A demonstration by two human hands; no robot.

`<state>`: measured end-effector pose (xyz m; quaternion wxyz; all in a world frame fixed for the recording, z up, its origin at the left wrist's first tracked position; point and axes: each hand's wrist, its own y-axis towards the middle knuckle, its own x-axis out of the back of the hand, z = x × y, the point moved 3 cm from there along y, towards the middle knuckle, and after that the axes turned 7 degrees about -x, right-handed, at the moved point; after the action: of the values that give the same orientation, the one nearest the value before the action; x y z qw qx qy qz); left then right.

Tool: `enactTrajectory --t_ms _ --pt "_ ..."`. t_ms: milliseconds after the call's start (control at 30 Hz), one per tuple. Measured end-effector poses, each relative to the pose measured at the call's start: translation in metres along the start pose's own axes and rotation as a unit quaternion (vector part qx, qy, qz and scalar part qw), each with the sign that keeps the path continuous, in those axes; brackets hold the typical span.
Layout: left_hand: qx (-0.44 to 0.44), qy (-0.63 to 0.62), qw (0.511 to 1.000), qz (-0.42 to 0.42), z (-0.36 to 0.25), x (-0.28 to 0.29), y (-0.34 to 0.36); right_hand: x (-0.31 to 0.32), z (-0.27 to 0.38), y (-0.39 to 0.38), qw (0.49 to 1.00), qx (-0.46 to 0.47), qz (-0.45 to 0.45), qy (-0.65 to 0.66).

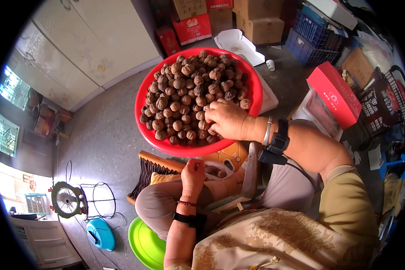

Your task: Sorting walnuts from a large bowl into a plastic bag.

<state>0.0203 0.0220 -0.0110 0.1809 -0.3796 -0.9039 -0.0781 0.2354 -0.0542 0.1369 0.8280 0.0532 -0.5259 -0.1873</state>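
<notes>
Walnuts heaped in wide red basin in front of person; brown, rounded, shells wrinkled, few much darker, pile reaching close to rim
Right hand at heap's right side, palm down, fingers bent onto nuts; cannot tell if one is gripped
Right forearm slants in from right, elbow bent, silver bangle and black band at wrist
Left hand below basin, near lap, fingers curled closed, contents hidden; forearm rises from lower edge, red bracelet at wrist
</notes>
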Motion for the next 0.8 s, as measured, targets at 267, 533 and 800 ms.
enactTrajectory --t_ms 267,533,800 --pt "0.004 0.005 1.000 0.002 -0.012 0.002 -0.002 -0.017 -0.015 0.006 0.990 -0.082 0.042 -0.110" --pt "0.007 0.013 1.000 0.002 -0.016 0.003 -0.003 -0.039 -0.015 0.005 0.981 -0.105 0.110 -0.124" --pt "0.012 -0.004 1.000 0.000 -0.006 0.003 -0.003 -0.037 -0.016 0.004 0.984 -0.116 0.113 -0.076"
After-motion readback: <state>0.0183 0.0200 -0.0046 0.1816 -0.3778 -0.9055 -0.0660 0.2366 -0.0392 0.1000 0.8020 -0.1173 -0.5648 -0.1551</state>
